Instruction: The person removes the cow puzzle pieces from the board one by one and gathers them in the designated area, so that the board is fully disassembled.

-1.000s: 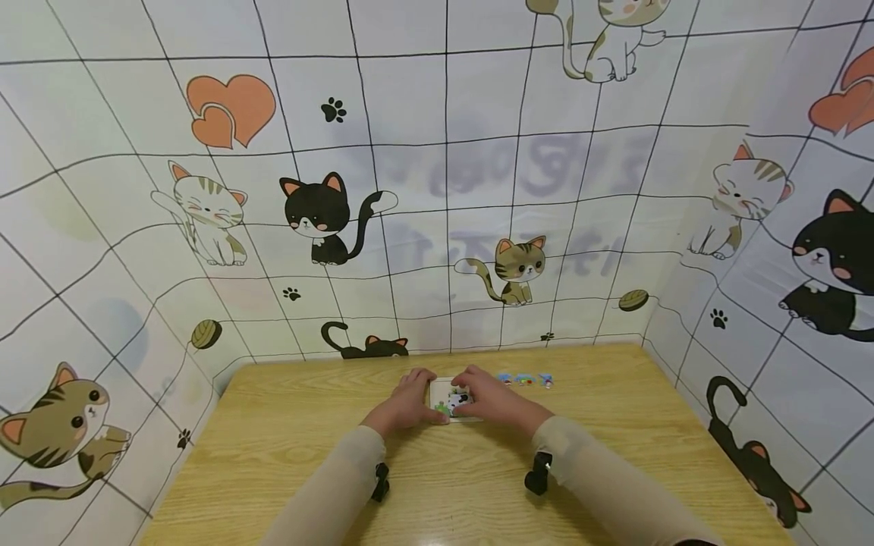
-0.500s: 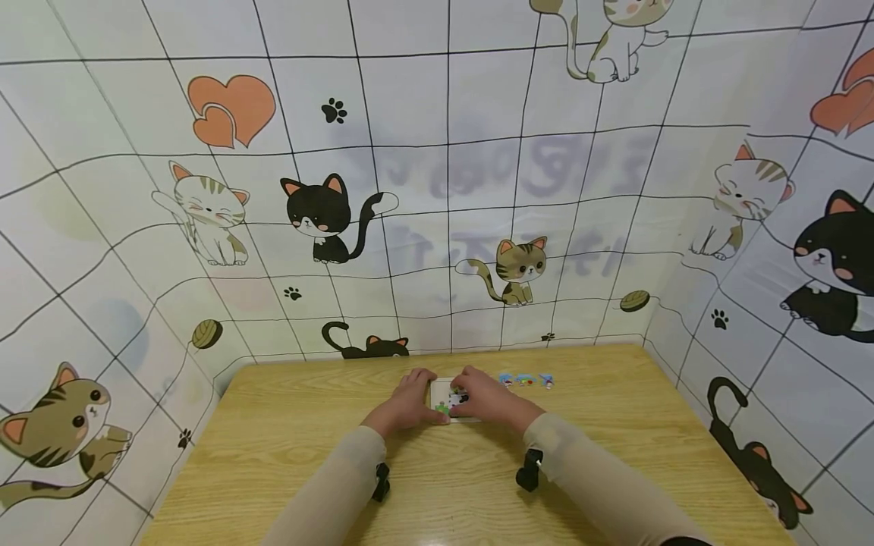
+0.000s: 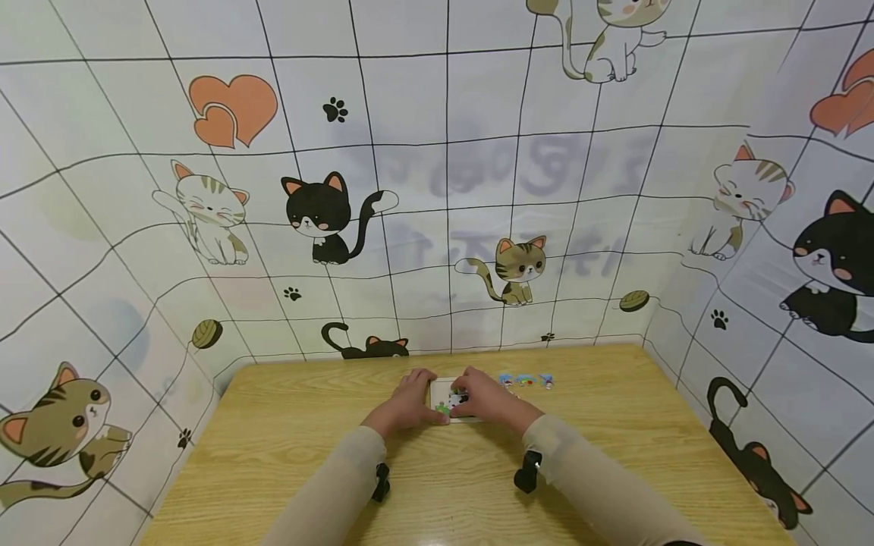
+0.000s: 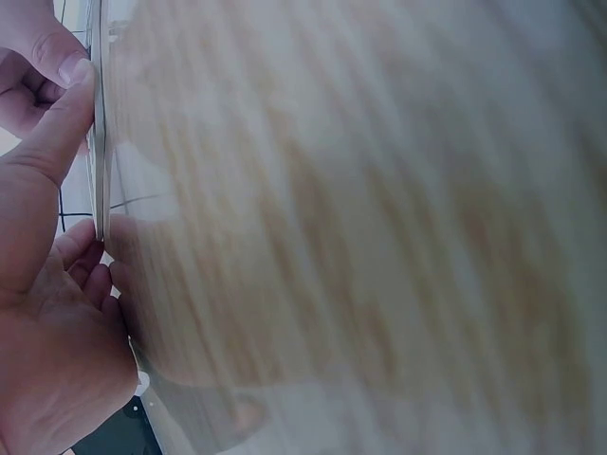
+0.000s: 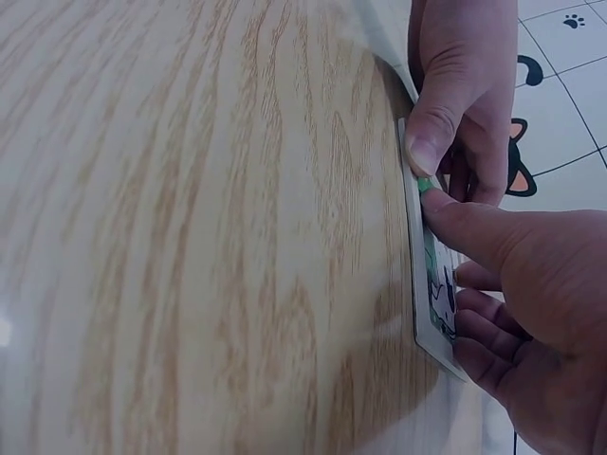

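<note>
A small flat puzzle board (image 3: 438, 387) with a pale frame lies toward the table's far side. My left hand (image 3: 407, 402) holds its left part, thumb on the near rim and fingers at the far left corner. Over the right half, my right hand (image 3: 485, 396) pinches a black-and-white puzzle piece (image 3: 458, 399) between thumb and fingers, right down on the board. A green piece (image 3: 441, 409) sits beside the left thumb. In the right wrist view, both thumbs nearly meet on the board (image 5: 438, 343). The board's right end is hidden by my right hand.
Several loose blue puzzle pieces (image 3: 525, 380) lie in a row on the wooden table (image 3: 300, 440), right of the board. Behind and at both sides hangs a white cloth (image 3: 416, 174) printed with cats and a grid. Both wrists carry small black cameras.
My right hand and forearm have shifted slightly left over the board, mostly in the first half second. The left hand keeps its place.
</note>
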A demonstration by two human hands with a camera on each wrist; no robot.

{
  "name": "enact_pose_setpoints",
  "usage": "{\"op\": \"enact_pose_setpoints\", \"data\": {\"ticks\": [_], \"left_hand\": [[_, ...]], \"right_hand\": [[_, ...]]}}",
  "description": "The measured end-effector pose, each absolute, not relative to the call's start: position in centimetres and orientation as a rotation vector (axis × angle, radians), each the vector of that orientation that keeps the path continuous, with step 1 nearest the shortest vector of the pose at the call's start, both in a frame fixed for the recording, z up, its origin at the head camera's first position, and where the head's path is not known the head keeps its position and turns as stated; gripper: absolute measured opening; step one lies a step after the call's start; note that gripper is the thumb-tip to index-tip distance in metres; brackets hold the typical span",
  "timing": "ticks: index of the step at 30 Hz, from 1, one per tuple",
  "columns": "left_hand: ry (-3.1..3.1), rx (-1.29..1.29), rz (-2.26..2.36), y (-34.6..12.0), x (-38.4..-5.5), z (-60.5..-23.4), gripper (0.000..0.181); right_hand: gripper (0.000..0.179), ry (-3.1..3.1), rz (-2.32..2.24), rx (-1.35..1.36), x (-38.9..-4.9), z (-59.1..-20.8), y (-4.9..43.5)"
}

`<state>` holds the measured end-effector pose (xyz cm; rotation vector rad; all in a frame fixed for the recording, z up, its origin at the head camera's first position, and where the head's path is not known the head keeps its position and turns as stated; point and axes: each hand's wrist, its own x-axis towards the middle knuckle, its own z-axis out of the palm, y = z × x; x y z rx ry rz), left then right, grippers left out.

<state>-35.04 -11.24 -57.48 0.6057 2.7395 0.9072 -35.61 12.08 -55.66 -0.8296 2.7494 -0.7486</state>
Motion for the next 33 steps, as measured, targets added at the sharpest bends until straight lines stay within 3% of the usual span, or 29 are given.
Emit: {"op": "enact_pose_setpoints", "data": {"ticks": [19,33], "left_hand": [[2.737,0.584,0.902,-11.05,-35.01,-57.31,0.095],[2.745,0.585,0.880,-11.14,-35.25,-57.28,0.097]], "right_hand": [[0.050,2.757,-0.848,-0.873,-35.43,-55.59,12.07],[0.037,2.763,-0.773,-0.993,-35.78,-54.99,12.75]]}}
